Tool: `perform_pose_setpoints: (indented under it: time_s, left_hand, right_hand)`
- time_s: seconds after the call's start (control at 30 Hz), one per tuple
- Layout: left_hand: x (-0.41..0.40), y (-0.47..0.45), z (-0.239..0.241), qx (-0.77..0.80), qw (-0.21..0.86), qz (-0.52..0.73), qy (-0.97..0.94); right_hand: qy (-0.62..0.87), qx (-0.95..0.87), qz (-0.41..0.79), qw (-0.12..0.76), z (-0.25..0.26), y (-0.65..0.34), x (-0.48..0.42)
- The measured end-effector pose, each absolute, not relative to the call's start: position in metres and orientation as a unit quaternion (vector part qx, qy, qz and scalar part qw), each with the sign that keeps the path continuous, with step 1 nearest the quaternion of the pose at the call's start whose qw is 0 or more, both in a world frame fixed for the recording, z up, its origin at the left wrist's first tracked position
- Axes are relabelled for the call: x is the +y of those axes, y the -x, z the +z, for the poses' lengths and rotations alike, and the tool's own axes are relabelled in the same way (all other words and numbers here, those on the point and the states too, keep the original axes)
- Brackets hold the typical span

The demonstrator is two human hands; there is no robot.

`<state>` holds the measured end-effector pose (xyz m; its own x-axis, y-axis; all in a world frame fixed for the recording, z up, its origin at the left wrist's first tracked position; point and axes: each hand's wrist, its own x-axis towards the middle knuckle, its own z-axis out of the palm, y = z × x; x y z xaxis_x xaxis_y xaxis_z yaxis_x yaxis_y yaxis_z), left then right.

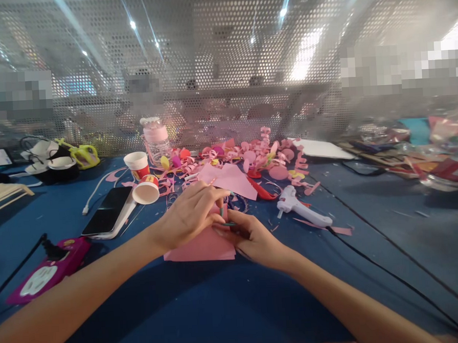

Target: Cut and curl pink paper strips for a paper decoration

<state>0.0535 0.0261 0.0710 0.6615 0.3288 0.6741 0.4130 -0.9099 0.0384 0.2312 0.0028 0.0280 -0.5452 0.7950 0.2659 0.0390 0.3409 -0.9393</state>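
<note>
My left hand (191,214) lies over the pink paper (202,248), palm down, with its thumb and forefinger bent together at the paper's upper right. Between these fingertips shows a thin teal piece (227,224); its kind cannot be made out. From the right, my right hand (251,237) meets the left fingertips, its thumb and fingers closed at the paper's right edge. The paper lies flat on the table, partly covered by both hands. Just beyond them is another pink sheet (229,179), cut at an angle.
Pink paper curls and discs (278,172) are heaped at the back. A white glue gun (302,208) lies right, its cord trailing forward. Left are paper cups (145,190), a phone (108,211) and a magenta power strip (50,270). A bottle (156,139) stands before the perforated panel (223,54).
</note>
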Motion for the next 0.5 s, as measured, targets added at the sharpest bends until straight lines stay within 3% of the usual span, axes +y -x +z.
perform_pose_setpoints:
  time_s: [0.37,0.5]
  left_hand:
    - [0.029,-0.054,0.069,-0.193,0.059,-0.29,0.936]
    - [0.031,-0.047,0.079,-0.217,0.042,-0.327,0.919]
  right_hand:
    - [0.348,-0.695,0.496,0.387,0.031,-0.235,0.003]
    - [0.363,-0.661,0.534,0.382,0.035,-0.234,0.003]
